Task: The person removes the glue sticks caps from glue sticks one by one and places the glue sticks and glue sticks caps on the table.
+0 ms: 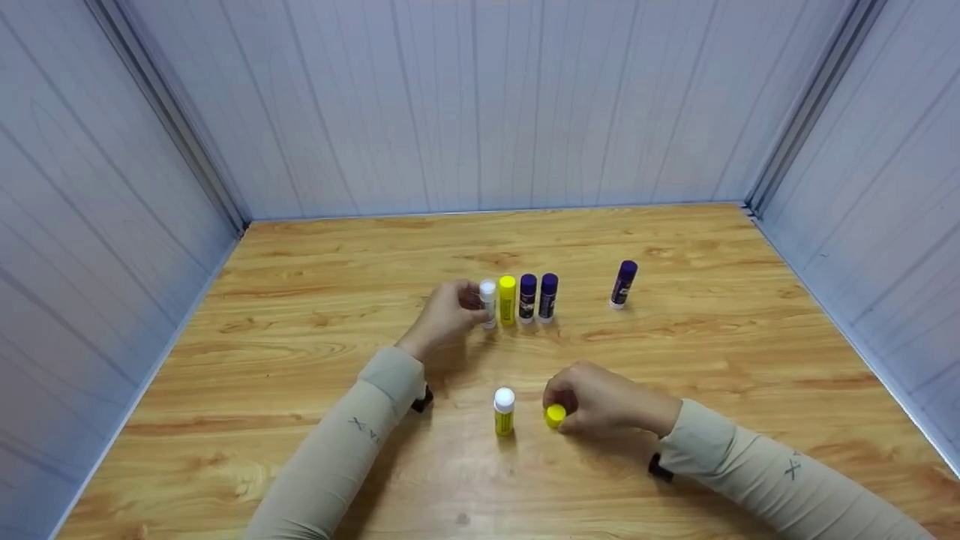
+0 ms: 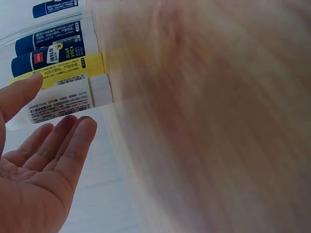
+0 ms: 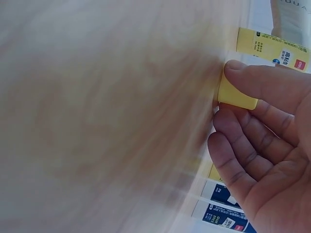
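Observation:
In the head view my left hand (image 1: 448,319) is beside a white glue stick (image 1: 488,304) at the left end of an upright row. The left wrist view shows its thumb (image 2: 24,94) overlapping the stick, while the fingers (image 2: 73,145) are nearly straight and spread away from it. A yellow glue stick (image 1: 508,300) and two dark blue ones (image 1: 527,298) complete the row. My right hand (image 1: 600,397) pinches a small yellow cap (image 1: 555,415) between thumb and fingers, low at the table. Left of it stands a yellow glue stick with a white top (image 1: 504,412), its cap off.
Another dark blue glue stick (image 1: 623,285) stands apart to the right of the row. Everything is on a wood-grain table (image 1: 315,330), enclosed by pale panel walls (image 1: 480,105) at the back and both sides.

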Tool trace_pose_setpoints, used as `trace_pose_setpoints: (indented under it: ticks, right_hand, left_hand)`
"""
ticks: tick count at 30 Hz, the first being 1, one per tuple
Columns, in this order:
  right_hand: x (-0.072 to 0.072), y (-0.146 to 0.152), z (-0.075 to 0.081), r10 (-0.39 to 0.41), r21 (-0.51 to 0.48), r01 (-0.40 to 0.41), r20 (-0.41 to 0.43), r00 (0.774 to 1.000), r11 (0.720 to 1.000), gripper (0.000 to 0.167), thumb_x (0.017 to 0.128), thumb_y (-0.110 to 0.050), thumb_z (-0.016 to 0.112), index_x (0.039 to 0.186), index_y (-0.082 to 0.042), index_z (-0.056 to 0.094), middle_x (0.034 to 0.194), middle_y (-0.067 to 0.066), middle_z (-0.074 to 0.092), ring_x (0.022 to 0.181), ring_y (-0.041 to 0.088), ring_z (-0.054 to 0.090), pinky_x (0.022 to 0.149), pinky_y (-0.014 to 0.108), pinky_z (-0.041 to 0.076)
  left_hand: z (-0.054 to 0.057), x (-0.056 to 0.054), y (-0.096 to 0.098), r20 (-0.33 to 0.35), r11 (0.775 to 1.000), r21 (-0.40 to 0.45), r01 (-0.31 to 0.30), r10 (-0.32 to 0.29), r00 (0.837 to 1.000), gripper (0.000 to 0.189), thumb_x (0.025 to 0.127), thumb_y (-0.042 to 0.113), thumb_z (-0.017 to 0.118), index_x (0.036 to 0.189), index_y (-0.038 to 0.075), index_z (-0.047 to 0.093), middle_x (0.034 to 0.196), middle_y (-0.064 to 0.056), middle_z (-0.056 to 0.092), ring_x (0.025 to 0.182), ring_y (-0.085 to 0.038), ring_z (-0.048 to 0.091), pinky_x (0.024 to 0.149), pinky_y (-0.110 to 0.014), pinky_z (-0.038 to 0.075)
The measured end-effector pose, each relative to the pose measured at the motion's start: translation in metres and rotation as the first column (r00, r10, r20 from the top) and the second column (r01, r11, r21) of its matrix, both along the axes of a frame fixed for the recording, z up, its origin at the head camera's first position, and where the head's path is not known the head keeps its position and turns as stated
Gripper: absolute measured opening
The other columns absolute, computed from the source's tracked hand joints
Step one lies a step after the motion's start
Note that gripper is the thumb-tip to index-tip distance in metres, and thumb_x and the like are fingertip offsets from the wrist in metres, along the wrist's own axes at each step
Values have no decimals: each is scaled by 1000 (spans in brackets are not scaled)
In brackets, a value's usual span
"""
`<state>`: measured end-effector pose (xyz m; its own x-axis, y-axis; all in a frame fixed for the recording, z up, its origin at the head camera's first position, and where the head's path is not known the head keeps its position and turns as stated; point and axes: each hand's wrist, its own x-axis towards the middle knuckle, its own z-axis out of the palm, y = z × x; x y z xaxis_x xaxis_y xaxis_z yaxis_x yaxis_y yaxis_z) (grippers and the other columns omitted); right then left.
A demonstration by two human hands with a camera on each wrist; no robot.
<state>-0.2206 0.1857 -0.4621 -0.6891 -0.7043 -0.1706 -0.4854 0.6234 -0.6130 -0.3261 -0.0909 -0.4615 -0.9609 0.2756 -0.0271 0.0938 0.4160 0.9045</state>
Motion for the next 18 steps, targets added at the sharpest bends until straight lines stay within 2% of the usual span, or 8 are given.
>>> trace_pose_setpoints:
  ticks: [11,18]
  right_hand:
    - [-1,1,-2,40,-27,-41,-55,998,999,17,86,-4,86,99,-11,78,88,-4,74,78,1,60,71,22,54]
    - [0,1,-2,24,-24,-25,-29,999,999,18,87,-3,84,101,-12,78,90,-6,74,79,1,61,73,22,56]
  left_hand:
    - [-1,-4,7,47,1000,-7,-4,4,999,27,100,3,76,125,1,70,120,-14,73,114,-26,69,103,-38,61]
    - [-1,-4,9,35,1000,-20,-7,7,999,17,101,3,74,118,1,71,115,-13,73,108,-24,69,97,-37,62]
